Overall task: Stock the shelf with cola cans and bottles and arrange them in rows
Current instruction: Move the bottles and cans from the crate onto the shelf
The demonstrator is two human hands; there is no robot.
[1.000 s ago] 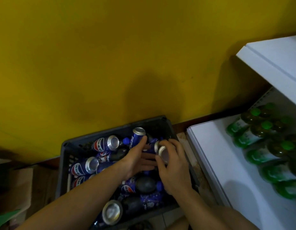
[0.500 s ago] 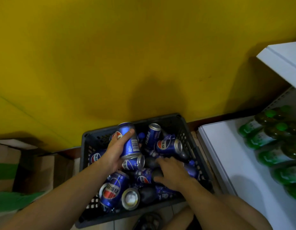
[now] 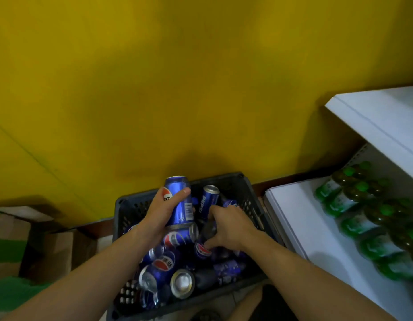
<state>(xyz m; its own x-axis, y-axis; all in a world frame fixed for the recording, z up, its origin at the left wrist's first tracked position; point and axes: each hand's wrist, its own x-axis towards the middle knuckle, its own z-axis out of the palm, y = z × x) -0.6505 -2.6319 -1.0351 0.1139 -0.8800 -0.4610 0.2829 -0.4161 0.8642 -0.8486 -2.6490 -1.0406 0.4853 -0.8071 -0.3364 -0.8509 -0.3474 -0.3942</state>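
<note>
Gripping, left hand (image 3: 161, 213): upright blue aluminium cola can (image 3: 182, 212)
Right hand (image 3: 228, 228): down among cans (image 3: 163, 265) in grey plastic crate (image 3: 224, 178); grip unclear

Dim, warm light overall; the white shelf (image 3: 300, 228) at four o'clock is brightest. A soft shadow darkens the yellow wall (image 3: 201, 89) toward six o'clock. Green bottles (image 3: 353, 224) on the shelf are blurred; edges bend.

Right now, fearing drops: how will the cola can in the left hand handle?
The blue cola can looks rigid; the left hand wrapped round it probably holds. Glossy metal may slip. Laid sideways, it likely rolls.
</note>
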